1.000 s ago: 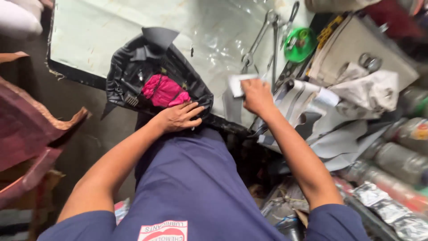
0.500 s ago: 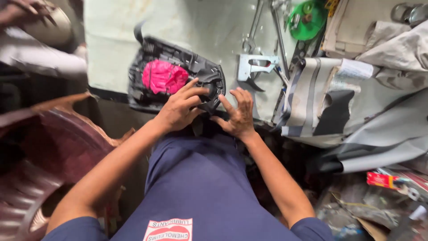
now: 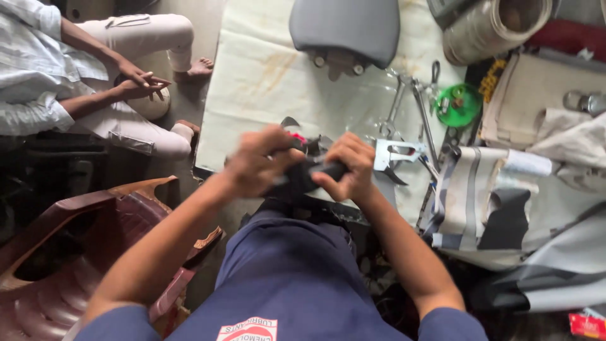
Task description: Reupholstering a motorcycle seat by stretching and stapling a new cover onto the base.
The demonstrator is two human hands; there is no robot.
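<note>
While both grip black leather (image 3: 303, 180), left hand (image 3: 259, 161) and right hand (image 3: 350, 164) close.

A small upholstery or seat-repair workshop. A worktable covered in clear plastic sheeting (image 3: 265, 76) carries a grey padded seat cushion (image 3: 345, 26), long metal hand tools (image 3: 413, 104), a grey metal staple tool (image 3: 396, 154) and a green round reel (image 3: 457, 104). Rolled beige material (image 3: 499, 25) and folded grey and cream fabric pieces (image 3: 480, 202) lie alongside, with a brown plastic chair (image 3: 76, 252) nearby.
</note>
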